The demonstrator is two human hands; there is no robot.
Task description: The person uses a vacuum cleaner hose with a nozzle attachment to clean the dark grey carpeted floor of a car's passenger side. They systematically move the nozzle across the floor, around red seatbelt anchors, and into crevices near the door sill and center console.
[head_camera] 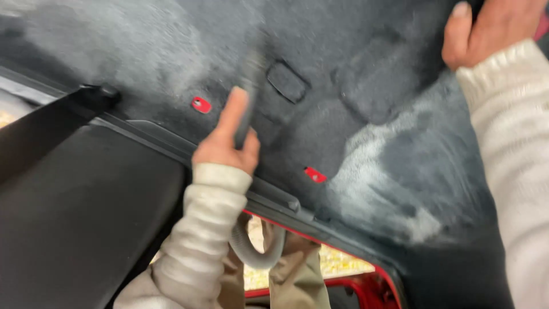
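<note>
Left hand [226, 143]: fingers wrapped around a grey vacuum nozzle [247, 94], tip pressed on the dark carpet [343, 114]; its ribbed hose [257, 252] loops below the wrist. Right hand [486, 31]: flat and open on the carpet's far right edge. Slow, overlapping strokes toward the pale dusty patch [372, 171], right of the nozzle, would likely serve best.

Dark grey carpet [354, 68] lines the car floor, with pale, dusty patches [372, 171] and two red mounting tabs [201, 105]. A black sill trim [171, 143] runs diagonally, a black belt [46, 123] crossing it. Red bodywork [377, 283] edges the door opening, with bright ground [343, 263] outside.
</note>
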